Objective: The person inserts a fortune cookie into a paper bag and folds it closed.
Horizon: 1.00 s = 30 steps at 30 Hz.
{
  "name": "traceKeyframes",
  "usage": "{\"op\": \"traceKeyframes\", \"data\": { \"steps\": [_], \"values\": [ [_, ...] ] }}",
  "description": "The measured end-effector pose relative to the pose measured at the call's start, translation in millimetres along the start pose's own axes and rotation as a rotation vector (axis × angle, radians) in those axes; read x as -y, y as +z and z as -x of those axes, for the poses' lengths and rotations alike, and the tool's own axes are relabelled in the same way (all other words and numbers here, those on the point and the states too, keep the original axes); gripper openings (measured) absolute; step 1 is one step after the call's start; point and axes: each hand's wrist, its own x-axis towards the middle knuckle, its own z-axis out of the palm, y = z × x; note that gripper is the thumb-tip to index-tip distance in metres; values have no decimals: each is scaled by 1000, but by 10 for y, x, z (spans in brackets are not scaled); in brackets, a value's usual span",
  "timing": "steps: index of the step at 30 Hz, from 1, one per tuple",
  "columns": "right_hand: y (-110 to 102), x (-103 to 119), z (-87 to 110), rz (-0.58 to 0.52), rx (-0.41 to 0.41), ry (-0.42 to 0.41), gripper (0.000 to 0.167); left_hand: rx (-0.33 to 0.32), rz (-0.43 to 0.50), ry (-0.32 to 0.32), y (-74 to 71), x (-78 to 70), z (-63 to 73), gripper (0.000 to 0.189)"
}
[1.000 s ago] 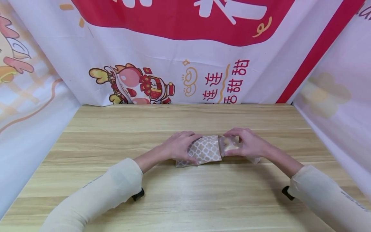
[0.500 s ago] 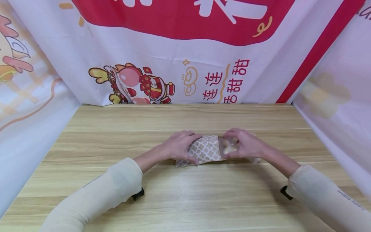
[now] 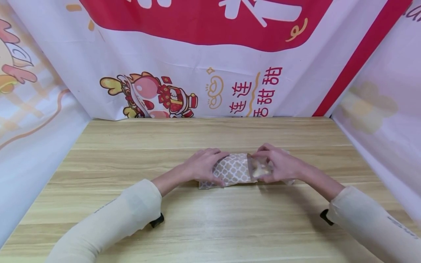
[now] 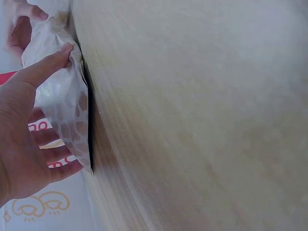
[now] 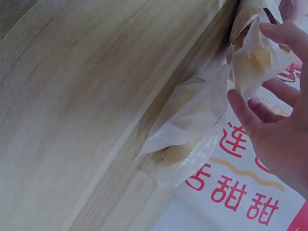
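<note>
Small packet (image 5: 254, 60) sits at the mouth of the patterned bag (image 3: 235, 170), which lies on the table (image 3: 210, 223). We judge the step as bagging it; next seems to call for a straight push, mouth held wide. Right hand (image 3: 283, 165), half spread, holds the packet between thumb and fingers; left hand (image 3: 204, 165), spread wider, grips the bag's sides.

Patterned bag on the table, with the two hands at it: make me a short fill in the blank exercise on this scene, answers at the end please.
1. The left hand grips the patterned bag, while a translucent packet is held by the ____ hand.
2. The table top shows a ____ grain.
3. On the hanging cloth, the lettering closest to the table is coloured ____.

Missing words: right; wood; red.
</note>
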Motion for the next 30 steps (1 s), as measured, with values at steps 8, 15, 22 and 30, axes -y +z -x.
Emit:
{"op": "traceKeyframes", "data": {
  "steps": [8,15,22,30],
  "values": [
    [11,-17,-47,-62,-73,-36,64,4,0,-3,-7,2,-3,105],
    [62,-28,-54,1,-60,-79,67,4,-7,-6,5,3,-15,106],
    [32,-16,-7,-34,12,-79,68,13,-6,-7,11,4,-16,106],
    [18,-32,-12,-78,-8,-64,64,14,-12,-3,12,5,-21,106]
  ]
}}
